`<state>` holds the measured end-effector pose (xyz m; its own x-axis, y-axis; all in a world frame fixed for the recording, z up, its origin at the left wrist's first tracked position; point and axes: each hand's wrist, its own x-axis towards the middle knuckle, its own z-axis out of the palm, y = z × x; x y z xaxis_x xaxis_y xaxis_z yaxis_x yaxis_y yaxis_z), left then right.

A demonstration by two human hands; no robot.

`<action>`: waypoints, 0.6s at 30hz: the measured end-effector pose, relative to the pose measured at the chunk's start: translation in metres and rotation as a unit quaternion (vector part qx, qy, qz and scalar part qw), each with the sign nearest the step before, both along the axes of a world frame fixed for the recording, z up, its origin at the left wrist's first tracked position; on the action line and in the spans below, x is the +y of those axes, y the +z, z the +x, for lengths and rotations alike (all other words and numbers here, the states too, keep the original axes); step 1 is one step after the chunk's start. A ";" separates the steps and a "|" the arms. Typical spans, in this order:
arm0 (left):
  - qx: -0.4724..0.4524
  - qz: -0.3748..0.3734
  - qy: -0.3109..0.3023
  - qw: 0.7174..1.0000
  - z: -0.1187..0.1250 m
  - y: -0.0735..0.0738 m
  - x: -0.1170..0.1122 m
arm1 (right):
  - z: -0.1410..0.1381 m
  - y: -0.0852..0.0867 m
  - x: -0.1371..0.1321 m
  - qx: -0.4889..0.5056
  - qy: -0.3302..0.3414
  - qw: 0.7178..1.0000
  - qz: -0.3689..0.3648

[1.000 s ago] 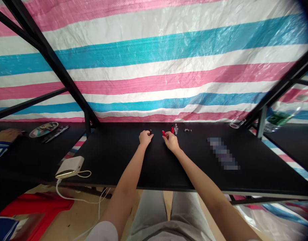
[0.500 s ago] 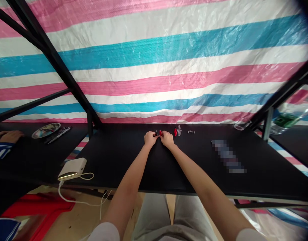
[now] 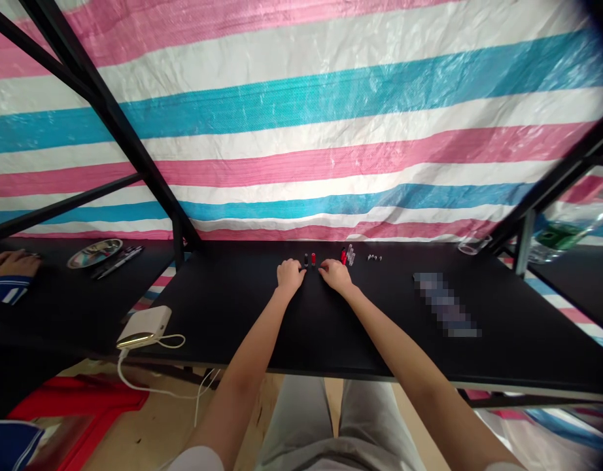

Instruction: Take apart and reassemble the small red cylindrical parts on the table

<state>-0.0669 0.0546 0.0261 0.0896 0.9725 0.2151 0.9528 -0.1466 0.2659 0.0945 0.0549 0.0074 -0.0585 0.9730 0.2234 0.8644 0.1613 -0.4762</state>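
On the black table a small black cylindrical piece [image 3: 306, 260] and a small red cylindrical piece [image 3: 313, 260] stand upright side by side, in the gap between my hands. My left hand [image 3: 290, 275] rests just left of the black piece, fingers loosely bent and apart, holding nothing. To the right of the red piece lies my right hand [image 3: 335, 274], also open, with its thumb and fingertips a little away from that piece. Beyond its knuckles stand more red pieces [image 3: 343, 254], partly hidden, and several clear plastic tubes [image 3: 350, 254].
Several tiny shiny parts [image 3: 375, 258] lie farther right. A blurred-out flat item [image 3: 446, 304] is on the right of the black table [image 3: 223, 294]. At left sit a white power bank [image 3: 145, 325] with a cable, a plate [image 3: 94, 254], pens [image 3: 118, 261] and another person's hand [image 3: 17, 263].
Both hands have let go of the black and red pieces and drawn apart sideways. The two pieces now stand uncovered between them. The view has shifted slightly.
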 end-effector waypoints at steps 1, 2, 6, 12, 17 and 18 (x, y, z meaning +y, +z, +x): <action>0.006 -0.002 -0.006 1.000 0.000 0.002 -0.007 | 0.008 -0.001 -0.005 0.025 0.009 0.999 0.024; 0.005 -0.006 -0.015 1.000 0.002 0.004 -0.014 | 0.017 -0.003 -0.011 0.053 0.005 0.997 0.048; -0.034 -0.010 -0.128 0.991 0.025 0.005 -0.034 | 0.050 -0.015 -0.029 0.121 -0.096 0.971 0.185; -0.065 0.029 -0.230 0.971 0.080 -0.002 -0.033 | 0.069 -0.031 -0.035 0.160 -0.159 0.945 0.236; -0.049 0.016 -0.191 0.980 0.101 -0.006 -0.016 | 0.069 -0.039 -0.031 0.154 -0.113 0.965 0.180; -0.044 0.015 -0.185 0.982 0.103 -0.007 -0.013 | 0.068 -0.039 -0.031 0.140 -0.107 0.970 0.165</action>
<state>0.0361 0.0415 0.0194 0.4159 0.8695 0.2665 0.8057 -0.4882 0.3353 0.1629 0.0239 -0.0321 0.2449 0.8293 0.5022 0.7391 0.1755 -0.6504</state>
